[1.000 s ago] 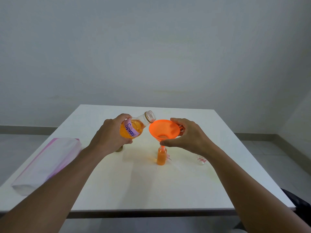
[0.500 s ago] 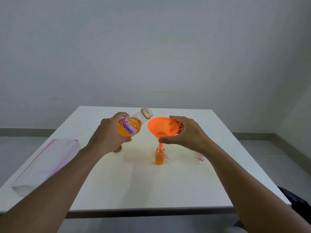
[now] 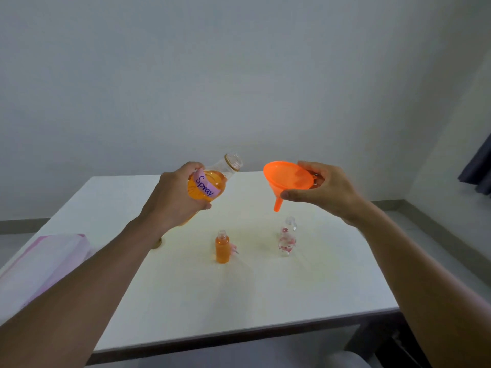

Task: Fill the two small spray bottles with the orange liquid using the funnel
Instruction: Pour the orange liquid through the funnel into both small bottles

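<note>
My left hand [image 3: 172,197] grips a clear bottle of orange liquid [image 3: 210,181] with a pink "Spray" label, uncapped and tilted with its mouth up and to the right. My right hand [image 3: 321,189] holds the orange funnel [image 3: 287,179] in the air, its spout above and a little left of the second small bottle. A small spray bottle [image 3: 222,247] full of orange liquid stands uncapped on the white table [image 3: 239,301]. To its right stands a clear small spray bottle [image 3: 287,239] with pink flower prints and no orange liquid visible in it.
A pink and white plastic bag [image 3: 45,264] lies at the table's left edge. A gold cap [image 3: 157,244] sits on the table under my left forearm. A small pink piece [image 3: 234,249] lies right of the filled bottle. A dark curtain [image 3: 478,168] hangs at the far right.
My right hand lifted the funnel out of the filled small bottle and carried it to the right, above the clear bottle. My left hand raised the big bottle and tipped it more upright.
</note>
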Tool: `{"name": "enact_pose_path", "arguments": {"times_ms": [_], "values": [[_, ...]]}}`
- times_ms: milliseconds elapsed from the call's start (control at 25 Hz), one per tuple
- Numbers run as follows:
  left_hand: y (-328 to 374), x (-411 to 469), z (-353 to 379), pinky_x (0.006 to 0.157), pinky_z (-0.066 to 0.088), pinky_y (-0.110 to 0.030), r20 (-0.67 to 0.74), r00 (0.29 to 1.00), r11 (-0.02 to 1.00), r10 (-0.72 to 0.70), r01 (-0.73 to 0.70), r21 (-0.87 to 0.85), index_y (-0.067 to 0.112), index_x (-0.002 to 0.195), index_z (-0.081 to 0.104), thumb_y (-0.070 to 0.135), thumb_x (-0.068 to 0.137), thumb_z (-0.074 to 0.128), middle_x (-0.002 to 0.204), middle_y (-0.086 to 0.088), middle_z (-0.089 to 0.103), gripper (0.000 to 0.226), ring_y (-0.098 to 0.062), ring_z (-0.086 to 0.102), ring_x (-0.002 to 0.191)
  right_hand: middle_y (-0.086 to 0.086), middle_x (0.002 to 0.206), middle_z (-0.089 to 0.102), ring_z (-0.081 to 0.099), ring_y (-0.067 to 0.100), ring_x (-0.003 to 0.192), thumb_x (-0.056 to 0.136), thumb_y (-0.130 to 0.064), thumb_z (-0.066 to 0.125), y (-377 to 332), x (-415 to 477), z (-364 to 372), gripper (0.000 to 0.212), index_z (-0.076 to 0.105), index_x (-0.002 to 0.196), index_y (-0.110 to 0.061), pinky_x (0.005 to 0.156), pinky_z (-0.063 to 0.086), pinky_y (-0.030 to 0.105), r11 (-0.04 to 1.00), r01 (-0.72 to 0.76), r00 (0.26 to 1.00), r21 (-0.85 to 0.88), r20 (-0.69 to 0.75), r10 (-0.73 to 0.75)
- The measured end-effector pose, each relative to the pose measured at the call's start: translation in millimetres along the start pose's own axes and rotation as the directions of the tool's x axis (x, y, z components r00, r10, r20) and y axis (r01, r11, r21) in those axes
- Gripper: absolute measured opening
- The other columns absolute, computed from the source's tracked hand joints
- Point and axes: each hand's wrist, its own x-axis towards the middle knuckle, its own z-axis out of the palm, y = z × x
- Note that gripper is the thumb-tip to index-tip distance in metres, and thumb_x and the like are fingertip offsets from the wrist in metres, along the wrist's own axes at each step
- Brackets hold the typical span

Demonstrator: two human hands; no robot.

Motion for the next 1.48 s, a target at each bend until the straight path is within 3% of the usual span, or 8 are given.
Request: {"name": "enact_pose_path", "arguments": {"times_ms": [120,240,320,520,800,960,1240,1480], "values": [[17.1,5.8,19.6,0.08,0.053,-0.032,0.025,0.999,0.999,0.022,-0.021,-0.029,0.032,0.132,0.049,0.031,0.06,0.094,0.124,0.0,0.06,0.085,-0.02,0.059,0.104,-0.004,0.107,0.074,0.071,0.021,0.101,0.04,-0.061,0.092,14.1,-1.9,-15.7,0.057,0.069,0.092,-0.056,0.094,0.058,0.051,1.0,-0.018,1.0,0.016,-0.006,0.019],[29.3,9.4,37.3,0.085,0.055,-0.036,0.048,0.999,0.999,0.022,-0.02,-0.043,0.033,0.131,0.049,0.033,0.059,0.094,0.123,-0.002,0.061,0.085,-0.023,0.061,0.105,-0.004,0.107,0.075,0.071,0.021,0.102,0.041,-0.059,0.093,25.3,-3.2,-23.4,0.051,0.067,0.084,-0.061,0.094,0.057,0.051,0.999,-0.033,0.999,0.041,-0.002,0.033],[34.1,11.5,46.0,0.082,0.054,-0.034,0.057,0.998,0.999,0.033,-0.031,-0.039,0.033,0.131,0.049,0.033,0.059,0.094,0.122,-0.003,0.061,0.084,-0.023,0.061,0.103,-0.006,0.108,0.075,0.071,0.018,0.102,0.041,-0.058,0.093,31.9,-2.8,-23.9,0.055,0.069,0.09,-0.053,0.095,0.058,0.049,0.997,-0.048,0.999,0.059,0.005,0.047],[40.4,16.6,56.9,0.082,0.053,-0.034,0.072,0.996,0.999,0.047,-0.046,-0.02,0.032,0.133,0.047,0.033,0.061,0.093,0.127,-0.004,0.06,0.086,-0.024,0.06,0.107,-0.011,0.118,0.068,0.068,0.009,0.108,0.044,-0.057,0.093,44.7,-0.6,-20.4,0.109,0.057,0.141,-0.023,0.099,0.057,0.04,0.998,-0.054,0.998,0.018,0.037,0.053],[43.3,19.1,56.4,0.078,0.051,-0.028,0.075,0.995,0.998,0.07,-0.071,0.0,0.028,0.136,0.047,0.031,0.063,0.092,0.129,-0.002,0.059,0.086,-0.017,0.056,0.102,-0.006,0.133,0.062,0.063,0.014,0.116,0.038,-0.069,0.088,49.3,0.0,-12.8,0.123,0.051,0.146,-0.024,0.102,0.054,0.042,0.996,-0.067,0.995,-0.066,0.075,0.072],[42.5,18.4,57.3,0.082,0.059,-0.039,0.094,0.992,0.993,0.078,-0.086,0.085,0.033,0.135,0.046,0.033,0.062,0.092,0.127,-0.003,0.059,0.086,-0.024,0.059,0.106,-0.008,0.138,0.059,0.06,0.014,0.12,0.04,-0.071,0.087,52.8,-2.6,-5.1,0.121,0.05,0.146,-0.027,0.104,0.052,0.042,0.992,-0.062,0.993,-0.11,0.097,0.073],[52.2,17.5,57.3,0.073,0.048,-0.032,0.127,0.984,0.951,0.127,-0.156,0.266,0.034,0.138,0.044,0.029,0.07,0.088,0.116,-0.009,0.059,0.081,-0.028,0.059,0.102,-0.008,0.136,0.059,0.062,0.013,0.115,0.039,-0.074,0.086,52.8,-2.1,-3.1,0.122,0.05,0.146,-0.028,0.1,0.055,0.042,0.99,-0.047,0.994,-0.133,0.091,0.06],[59.1,20.7,50.4,0.074,0.053,-0.037,0.106,0.981,0.914,0.163,-0.191,0.358,0.034,0.137,0.044,0.027,0.072,0.086,0.112,-0.01,0.059,0.077,-0.033,0.061,0.094,-0.008,0.136,0.059,0.062,0.013,0.115,0.037,-0.073,0.085,49.8,-2.0,-3.8,0.124,0.049,0.147,-0.027,0.099,0.055,0.042,0.991,-0.037,0.995,-0.128,0.085,0.048]]}}
